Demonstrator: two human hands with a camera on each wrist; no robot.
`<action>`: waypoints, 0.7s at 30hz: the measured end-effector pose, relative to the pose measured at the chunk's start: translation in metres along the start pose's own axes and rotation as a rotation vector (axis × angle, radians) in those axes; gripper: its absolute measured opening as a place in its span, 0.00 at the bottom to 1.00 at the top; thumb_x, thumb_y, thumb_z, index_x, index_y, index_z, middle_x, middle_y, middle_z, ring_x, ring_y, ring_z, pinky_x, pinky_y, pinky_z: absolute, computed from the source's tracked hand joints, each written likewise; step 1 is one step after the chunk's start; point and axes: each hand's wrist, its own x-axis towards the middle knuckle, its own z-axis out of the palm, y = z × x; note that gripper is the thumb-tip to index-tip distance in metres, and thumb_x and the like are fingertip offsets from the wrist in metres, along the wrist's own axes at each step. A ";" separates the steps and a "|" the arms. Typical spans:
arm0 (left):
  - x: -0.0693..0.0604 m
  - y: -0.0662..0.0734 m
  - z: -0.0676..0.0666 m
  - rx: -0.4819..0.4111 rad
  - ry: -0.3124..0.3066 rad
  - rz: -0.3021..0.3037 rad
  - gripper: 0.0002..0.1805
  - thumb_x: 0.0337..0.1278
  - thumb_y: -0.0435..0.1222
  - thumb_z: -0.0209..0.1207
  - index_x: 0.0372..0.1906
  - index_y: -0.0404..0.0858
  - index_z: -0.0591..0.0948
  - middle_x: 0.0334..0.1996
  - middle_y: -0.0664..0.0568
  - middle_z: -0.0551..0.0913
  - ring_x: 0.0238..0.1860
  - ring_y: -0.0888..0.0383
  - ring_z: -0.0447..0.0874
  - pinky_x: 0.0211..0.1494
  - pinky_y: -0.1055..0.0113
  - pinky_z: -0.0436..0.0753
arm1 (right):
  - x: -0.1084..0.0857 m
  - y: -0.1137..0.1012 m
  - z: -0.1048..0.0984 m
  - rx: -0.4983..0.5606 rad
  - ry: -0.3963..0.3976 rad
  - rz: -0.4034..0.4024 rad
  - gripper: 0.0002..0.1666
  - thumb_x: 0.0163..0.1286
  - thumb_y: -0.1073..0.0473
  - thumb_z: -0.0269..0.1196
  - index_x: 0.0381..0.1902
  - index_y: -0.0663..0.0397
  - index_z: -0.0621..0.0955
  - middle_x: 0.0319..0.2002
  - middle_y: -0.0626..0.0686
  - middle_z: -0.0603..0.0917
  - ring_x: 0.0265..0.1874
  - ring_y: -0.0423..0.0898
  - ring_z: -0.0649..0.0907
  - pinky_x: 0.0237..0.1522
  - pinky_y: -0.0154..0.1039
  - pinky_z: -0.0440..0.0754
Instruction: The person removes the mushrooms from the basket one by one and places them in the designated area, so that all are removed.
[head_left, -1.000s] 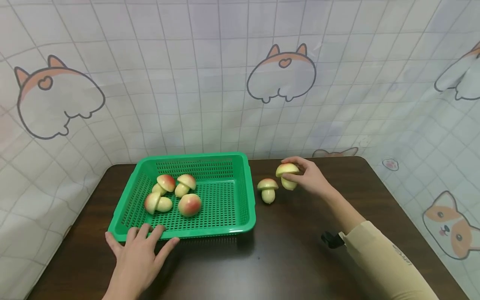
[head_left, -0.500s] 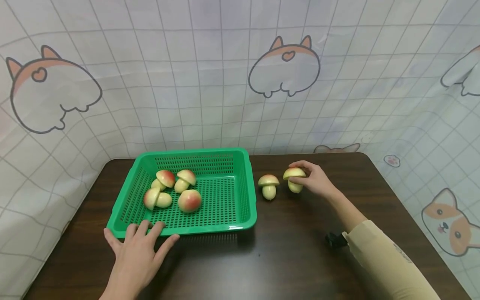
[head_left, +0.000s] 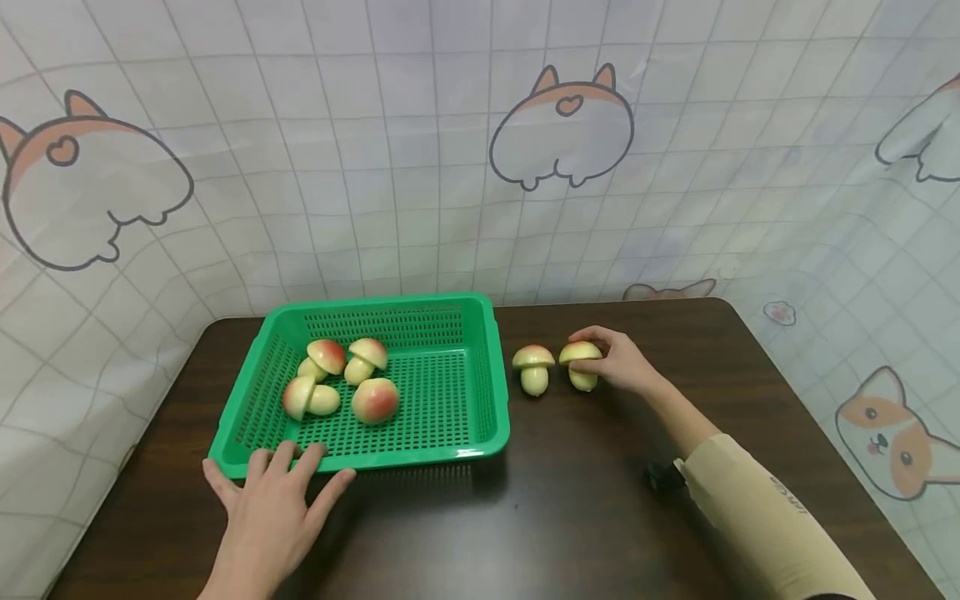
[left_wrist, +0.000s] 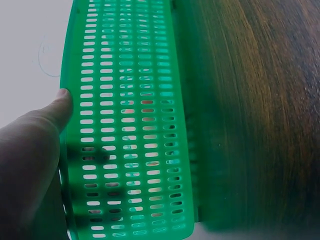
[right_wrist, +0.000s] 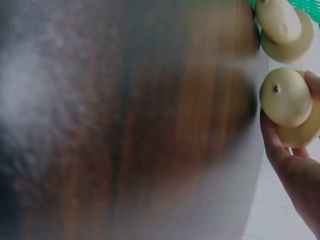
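Observation:
The right hand (head_left: pixel 617 363) holds a mushroom-shaped piece (head_left: pixel 581 354) by its cap, thumb on the near side, its pale stem pointing down; the right wrist view shows this piece (right_wrist: pixel 286 98) between thumb and fingers. Just left of it another mushroom (head_left: pixel 534 370) stands on the table. The left hand (head_left: pixel 274 508) lies with spread fingers on the near rim of the green basket (head_left: pixel 420 457), towards its left corner. In the left wrist view the thumb (left_wrist: pixel 57 107) touches the basket's rim. Several mushrooms, one of them the red-topped piece (head_left: pixel 376 401), lie in the basket's left half.
The dark wooden table (head_left: pixel 480 542) extends in front of the basket and to the right. Behind it hangs a white grid-patterned cloth (head_left: pixel 375 208) with cartoon animals. A small black object (head_left: pixel 663 477) is beside the right sleeve (head_left: pixel 757 508).
The right hand moved slightly right and down with its mushroom, then a little back left towards the standing one. The left hand stays on the basket rim; the head view shifted slightly.

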 end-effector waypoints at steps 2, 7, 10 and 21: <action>0.002 0.000 0.000 -0.002 0.015 0.010 0.31 0.68 0.62 0.58 0.54 0.39 0.83 0.46 0.40 0.79 0.49 0.33 0.73 0.58 0.16 0.25 | 0.001 -0.001 0.000 0.001 0.006 -0.005 0.27 0.68 0.62 0.72 0.62 0.63 0.78 0.56 0.62 0.81 0.46 0.53 0.82 0.42 0.39 0.83; 0.003 0.000 0.000 -0.003 -0.001 0.012 0.30 0.69 0.62 0.57 0.54 0.40 0.83 0.46 0.41 0.79 0.49 0.33 0.73 0.58 0.17 0.24 | -0.001 0.001 0.003 -0.007 0.003 0.001 0.27 0.69 0.61 0.72 0.62 0.63 0.78 0.55 0.61 0.82 0.44 0.51 0.83 0.40 0.39 0.83; 0.003 -0.001 0.000 -0.008 -0.005 0.011 0.30 0.69 0.62 0.57 0.54 0.39 0.83 0.45 0.41 0.79 0.48 0.33 0.73 0.58 0.17 0.23 | -0.001 0.002 0.004 -0.022 0.008 -0.001 0.27 0.69 0.61 0.72 0.62 0.61 0.78 0.55 0.60 0.82 0.44 0.52 0.82 0.40 0.40 0.83; 0.000 0.001 -0.001 -0.005 -0.022 0.000 0.31 0.70 0.62 0.56 0.55 0.38 0.83 0.46 0.40 0.79 0.49 0.32 0.72 0.58 0.17 0.23 | -0.008 -0.005 -0.002 -0.127 0.012 0.010 0.40 0.67 0.50 0.74 0.70 0.60 0.72 0.66 0.60 0.76 0.65 0.60 0.74 0.63 0.62 0.71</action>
